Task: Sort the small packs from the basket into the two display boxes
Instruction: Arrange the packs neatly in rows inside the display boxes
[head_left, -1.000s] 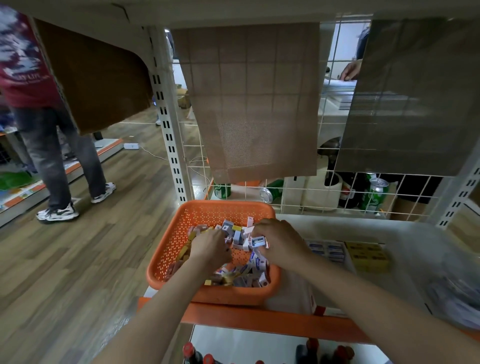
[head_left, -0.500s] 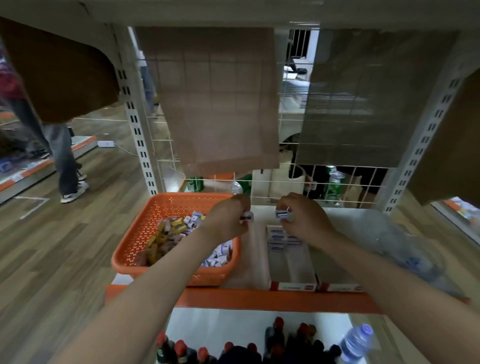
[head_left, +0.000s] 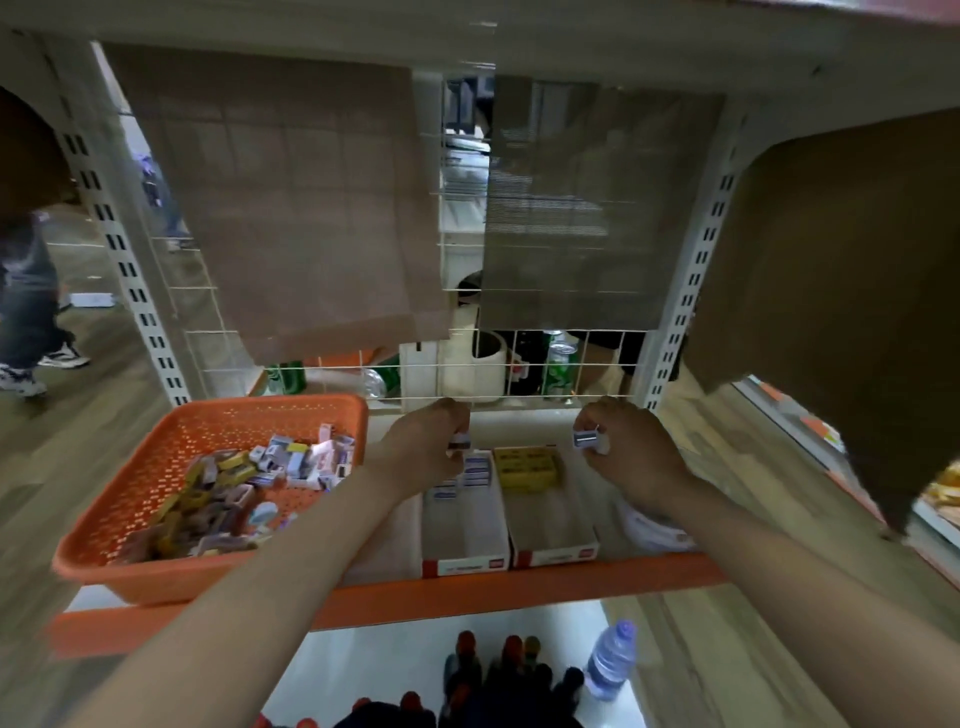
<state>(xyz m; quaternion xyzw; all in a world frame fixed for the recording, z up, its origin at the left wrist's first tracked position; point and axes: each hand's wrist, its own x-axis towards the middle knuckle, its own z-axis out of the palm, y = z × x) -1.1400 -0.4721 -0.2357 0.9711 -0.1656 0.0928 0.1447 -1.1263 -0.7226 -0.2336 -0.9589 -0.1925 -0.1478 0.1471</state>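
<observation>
My left hand (head_left: 426, 447) pinches a small pack (head_left: 460, 441), its print too blurred to read, over the left display box (head_left: 465, 540) with its blue-and-white packs (head_left: 475, 473). My right hand (head_left: 631, 457) grips a second pack (head_left: 586, 439) near the far corner of the right display box (head_left: 553, 525), beside the yellow packs (head_left: 524, 465). The orange basket (head_left: 208, 577) on the left holds a mixed heap.

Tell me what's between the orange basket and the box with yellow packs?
The other display box, holding blue-and-white packs, seen in the head view.

Shop: slotted shelving (head_left: 130, 280), stocked bottles (head_left: 498, 680).
</observation>
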